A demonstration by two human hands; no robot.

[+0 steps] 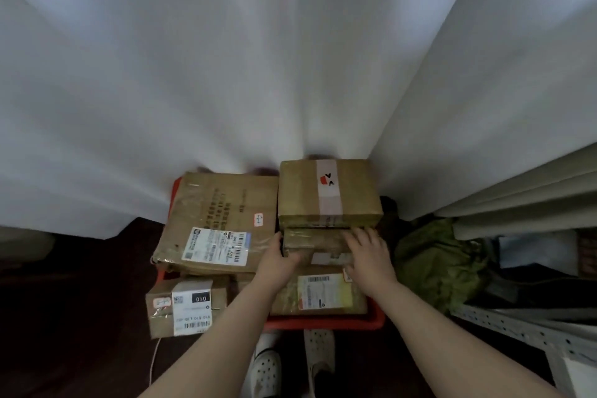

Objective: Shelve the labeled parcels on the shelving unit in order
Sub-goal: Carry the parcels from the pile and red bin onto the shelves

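the only thing i can read for certain is "010", white on a black patch of the shipping label (191, 312) on the small box (158, 321) at lower left. pink stickers (259, 220) on it and on the large flat box (223, 203) carry handwriting i can't make out. the barcode labels on the flat box, middle parcel (316, 241) and front parcel (323, 296) are too blurred.

The person is wearing pale perforated clogs: the left clog (266, 371) is showing at 6 o'clock with round holes across its toe, and the right clog (318, 349), just toward 5 o'clock of it, is looking a shade duller. A white sock (265, 341) is showing above the left clog. The left hand (277, 260), right hand (368, 255) and both forearms are showing bare.
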